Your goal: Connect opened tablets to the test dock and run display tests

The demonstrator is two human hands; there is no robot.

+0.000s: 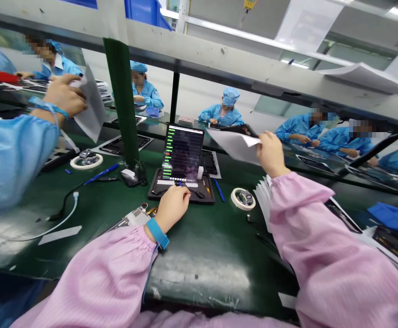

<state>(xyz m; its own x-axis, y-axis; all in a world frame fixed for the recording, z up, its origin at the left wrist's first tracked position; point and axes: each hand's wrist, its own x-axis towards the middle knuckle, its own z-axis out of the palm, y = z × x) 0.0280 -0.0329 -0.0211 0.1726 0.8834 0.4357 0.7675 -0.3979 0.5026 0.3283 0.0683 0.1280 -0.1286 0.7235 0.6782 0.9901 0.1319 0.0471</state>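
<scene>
Two bare hands reached out of pale pink cloth sleeves (113, 273) over a glossy dark green surface (216, 255), twelve o'clock being straight ahead of the wearer. At twelve o'clock a flat rectangular screen (183, 152), dark with rows of green text, leaned upright in a shallow black tray (207, 200). Just short of it the left hand (171, 205), banded by a blue wrist strap (158, 233), was at the tray's front edge with its fingers curled; its fingertips were partly hidden, so whether it gripped anything could not be told. Toward one o'clock, raised above the surface, the right hand (272, 152) was closed on the edge of a thin white sheet (235, 146); a dark flat panel (243, 130) showed just behind it, though whether the hand held that too was unclear.

Near one o'clock lay a cream ring-shaped roll of tape (242, 207) with small metallic parts (245, 197) inside its ring, and a slim blue pen (219, 190) lay between it and the tray. At eleven o'clock, near the left hand, was a silver-and-white electronic assembly (134, 216). Farther off at eleven o'clock, a co-worker's hand (64, 98) held a second white sheet (91, 107) aloft.
</scene>
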